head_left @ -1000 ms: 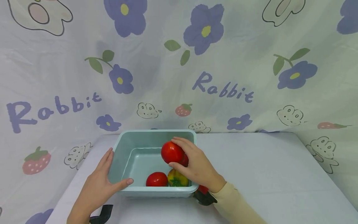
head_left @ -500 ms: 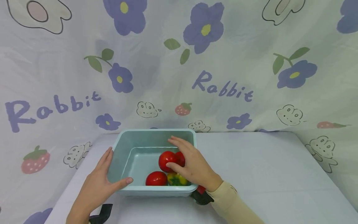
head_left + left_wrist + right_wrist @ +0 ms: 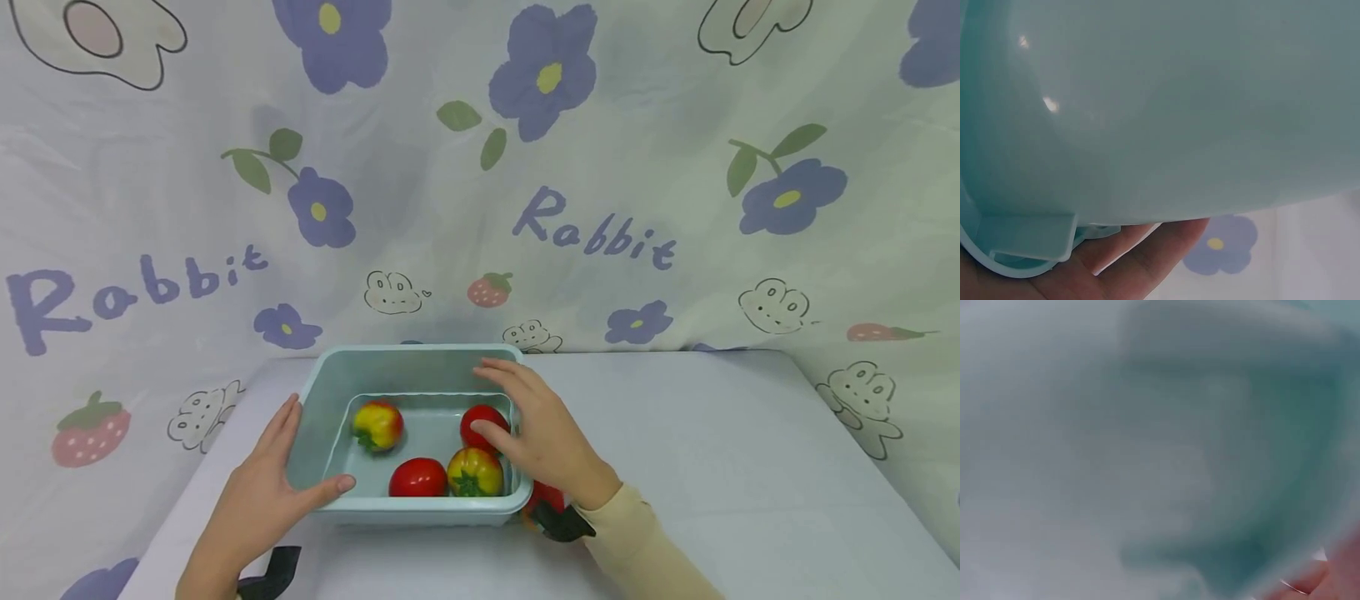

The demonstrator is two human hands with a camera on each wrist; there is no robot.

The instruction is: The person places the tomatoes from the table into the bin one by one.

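Four fruits [image 3: 417,477] are contained in the bin [image 3: 405,505] gripped by the left hand [image 3: 262,496], the right hand [image 3: 542,437] spread apart, one red item [image 3: 547,497] seemingly left outside.

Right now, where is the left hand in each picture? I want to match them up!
Head: lower left, at the near left corner of the blue-green tub. There's the left hand.
Left wrist: at the bottom left, showing below the tub.
Right wrist: not in it; the bit in the bottom right corner is the right hand.
Shared landmark: the tub, in all three, though blurry here.
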